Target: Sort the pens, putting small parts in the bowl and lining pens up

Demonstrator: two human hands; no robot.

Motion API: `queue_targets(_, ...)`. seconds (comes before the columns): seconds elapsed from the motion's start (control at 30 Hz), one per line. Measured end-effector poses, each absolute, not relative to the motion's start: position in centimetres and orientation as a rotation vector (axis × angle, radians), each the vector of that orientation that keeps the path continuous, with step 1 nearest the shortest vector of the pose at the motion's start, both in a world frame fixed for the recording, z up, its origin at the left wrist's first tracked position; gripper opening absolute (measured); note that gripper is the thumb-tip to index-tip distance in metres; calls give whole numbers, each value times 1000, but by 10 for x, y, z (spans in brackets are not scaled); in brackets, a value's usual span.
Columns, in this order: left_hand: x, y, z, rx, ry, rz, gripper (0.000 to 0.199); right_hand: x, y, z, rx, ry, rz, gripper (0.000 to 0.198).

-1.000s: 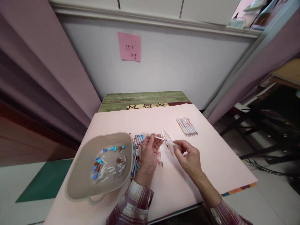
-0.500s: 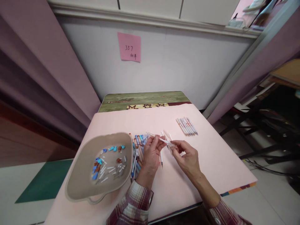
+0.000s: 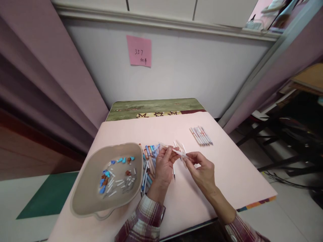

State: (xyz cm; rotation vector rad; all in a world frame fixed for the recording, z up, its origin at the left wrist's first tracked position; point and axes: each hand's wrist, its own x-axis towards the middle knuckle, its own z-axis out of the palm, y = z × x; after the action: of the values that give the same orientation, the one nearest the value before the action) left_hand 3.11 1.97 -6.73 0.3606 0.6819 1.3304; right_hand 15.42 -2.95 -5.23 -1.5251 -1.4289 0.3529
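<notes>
Between my two hands lies a slim, whitish pen (image 3: 180, 154), tilted down to the right. My left hand (image 3: 164, 164), palm turned up, pinches its left part between thumb and fingers. At the other end, the fingertips of my right hand (image 3: 201, 168) close on the pen near its tip; the exact grip is partly hidden. Under and beside my left hand is a pile of pen parts (image 3: 148, 151) with blue, brown and pale barrels. A few thin white pieces (image 3: 183, 147) lie just beyond my fingers on the pink cloth.
A beige plastic basin (image 3: 83, 198) stands at the left, holding blue and brown caps (image 3: 104, 181) and small white pieces. Toward the back right, a row of pens (image 3: 201, 136) lies side by side. The pink-covered table (image 3: 227, 188) reaches a white wall.
Both hands stay almost in place. My right hand has shifted very slightly, and the pen between my hands now tilts a little differently.
</notes>
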Motion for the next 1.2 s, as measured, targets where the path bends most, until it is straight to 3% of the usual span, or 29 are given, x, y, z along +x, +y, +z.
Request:
queue_targets(0.13,31,18,-66,389,680,1307,21,158,-30,-51,-1612,-1484,488,39)
queue_targets(0.37,30,20,-69,408,691,1332,21,156,-30,-48,-1628,-1527,473,25)
queue_targets(0.47,30,20,-68,406,692,1334,21,157,-30,-48,-1663,-1560,500,33)
queue_targets(0.63,31,20,-67,410,695,1326,21,157,-29,-49,-1659,-1563,439,28)
queue_targets(0.73,32,19,-66,409,701,1339,19,157,-28,-49,-1674,-1599,483,37)
queue_targets(0.9,32,20,-66,426,736,1327,24,156,-27,-50,-1672,-1586,437,28)
queue_targets(1.0,32,20,-66,429,748,1332,23,156,-26,-50,-1686,-1606,502,37)
queue_targets(1.2,32,20,-67,446,751,1319,22,156,-25,-50,-1716,-1614,443,26)
